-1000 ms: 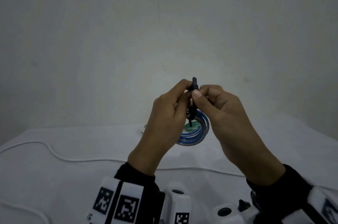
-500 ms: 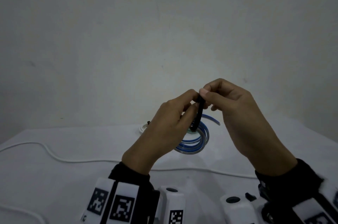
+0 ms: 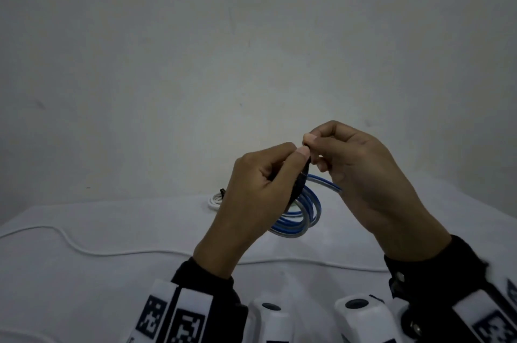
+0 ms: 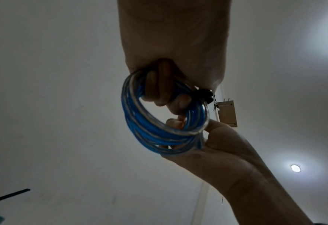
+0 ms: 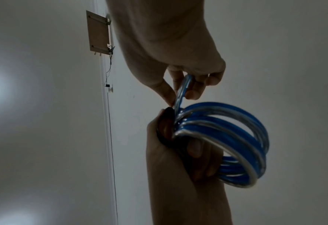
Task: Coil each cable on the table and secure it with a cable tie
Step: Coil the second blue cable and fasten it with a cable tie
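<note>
A coil of blue and clear cable [image 3: 306,216] hangs in the air above the white table [image 3: 84,286]. My left hand [image 3: 296,151] grips the coil, its fingers curled through the ring [image 4: 159,91], and holds a black cable tie [image 3: 303,176] against the strands. My right hand [image 3: 309,141] pinches the tie's upper end between thumb and forefinger. The cable's loose end [image 5: 184,88] runs between that hand's fingers. In the right wrist view the tie [image 5: 167,115] wraps the coil [image 5: 236,137] beside the left thumb.
A long white cable [image 3: 112,252] lies loose across the table in front of me. A small white coiled cable [image 3: 214,200] rests at the table's back edge. Another black tie [image 4: 7,196] pokes into the left wrist view's lower left.
The tie stood upright above my fingertips a second ago; now only its part below my fingertips shows, slanting down to the coil. The right hand has risen and the loose cable end now shows.
</note>
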